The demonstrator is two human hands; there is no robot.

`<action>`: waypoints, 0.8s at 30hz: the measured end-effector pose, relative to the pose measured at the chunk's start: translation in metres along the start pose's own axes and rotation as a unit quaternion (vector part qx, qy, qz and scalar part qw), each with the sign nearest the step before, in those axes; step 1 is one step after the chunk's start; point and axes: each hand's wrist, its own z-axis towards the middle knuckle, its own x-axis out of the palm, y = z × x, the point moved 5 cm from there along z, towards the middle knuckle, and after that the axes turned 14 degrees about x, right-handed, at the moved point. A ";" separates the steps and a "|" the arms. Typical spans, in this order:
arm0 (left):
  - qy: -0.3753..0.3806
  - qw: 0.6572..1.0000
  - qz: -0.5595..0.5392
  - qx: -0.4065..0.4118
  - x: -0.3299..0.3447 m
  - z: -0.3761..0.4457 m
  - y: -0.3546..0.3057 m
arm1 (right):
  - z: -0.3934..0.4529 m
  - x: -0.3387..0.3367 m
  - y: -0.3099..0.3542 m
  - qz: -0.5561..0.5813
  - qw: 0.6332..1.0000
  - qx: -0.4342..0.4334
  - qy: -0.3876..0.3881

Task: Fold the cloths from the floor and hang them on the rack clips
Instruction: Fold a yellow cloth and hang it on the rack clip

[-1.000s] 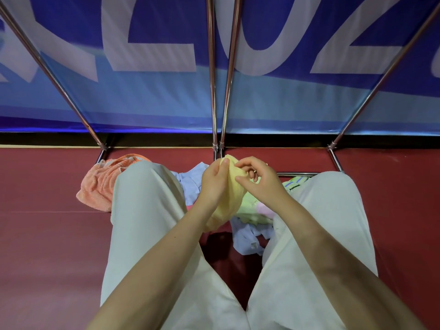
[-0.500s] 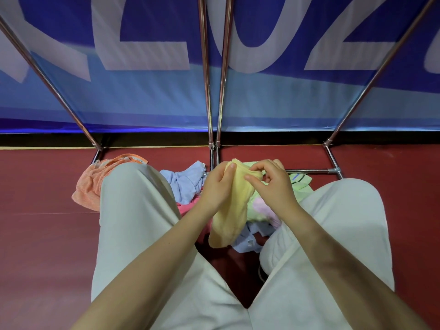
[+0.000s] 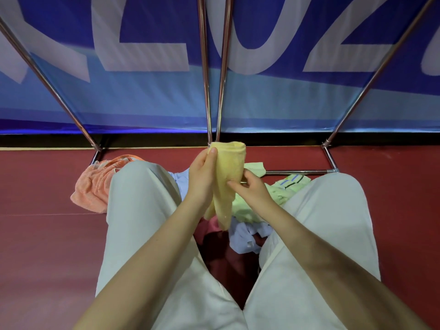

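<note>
At centre frame, the folded pale yellow terry cloth (image 3: pixel 229 172) is held raised above the heap of mixed cloths (image 3: pixel 250 210) on the red floor (image 3: pixel 47 234), apparently for squaring. The left hand (image 3: pixel 202 172) grips its upper fold, thumb pressed on; the right hand (image 3: pixel 250 186) pinches its right edge.

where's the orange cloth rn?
Head view, left side: the orange cloth lies crumpled on the red floor, against the person's left knee, by the rack's left foot.
</note>
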 end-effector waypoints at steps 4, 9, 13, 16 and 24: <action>-0.037 0.999 -0.012 -0.021 -0.009 0.007 -0.003 | 0.006 0.015 0.000 0.003 0.999 0.020 0.027; -0.080 0.997 0.000 -0.010 -0.019 0.018 -0.016 | 0.008 0.031 0.006 0.046 0.997 0.044 0.040; -0.124 0.987 -0.087 -0.049 -0.029 0.024 -0.016 | 0.006 0.044 0.001 0.047 0.995 0.067 0.049; -0.138 0.982 -0.117 -0.054 -0.035 0.026 -0.020 | 0.006 0.052 -0.010 0.041 0.993 0.096 0.045; -0.209 0.971 -0.088 -0.078 -0.056 0.030 -0.012 | 0.010 0.049 -0.025 -0.024 0.994 0.104 0.038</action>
